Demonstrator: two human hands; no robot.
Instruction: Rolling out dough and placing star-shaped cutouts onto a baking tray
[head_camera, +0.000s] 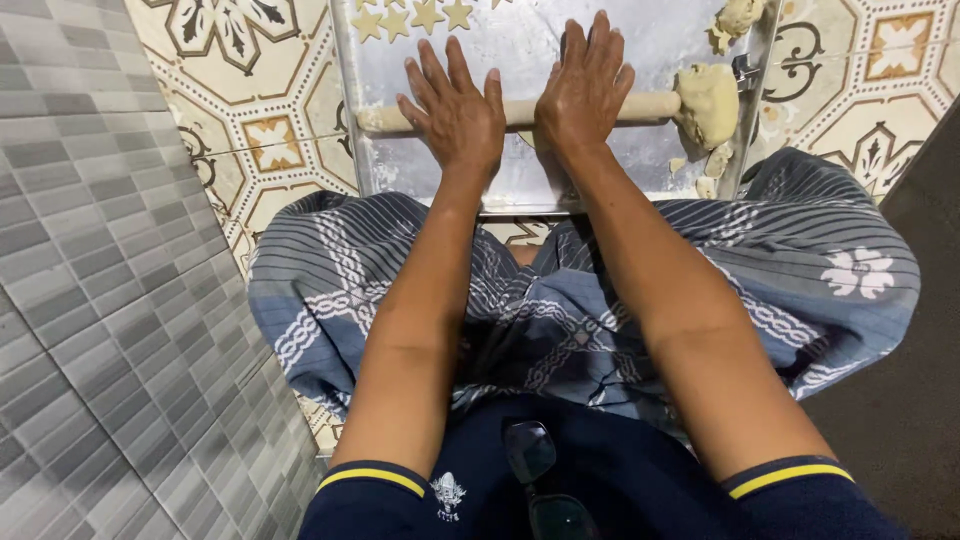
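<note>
The wooden rolling pin (520, 112) lies on the metal tray (520, 40), long axis running left to right. Left hand (455, 115) and right hand (585, 90) rest side by side on its middle, palms flat, fingers extended toward the far side, nothing clasped. A dough lump (708, 103) sits at the pin's right end; star-shaped cutouts (412, 18) lie far left.

Both arms stretch straight forward, left hand (455, 115) and right hand (585, 88) side by side, palms down, fingers spread flat
</note>
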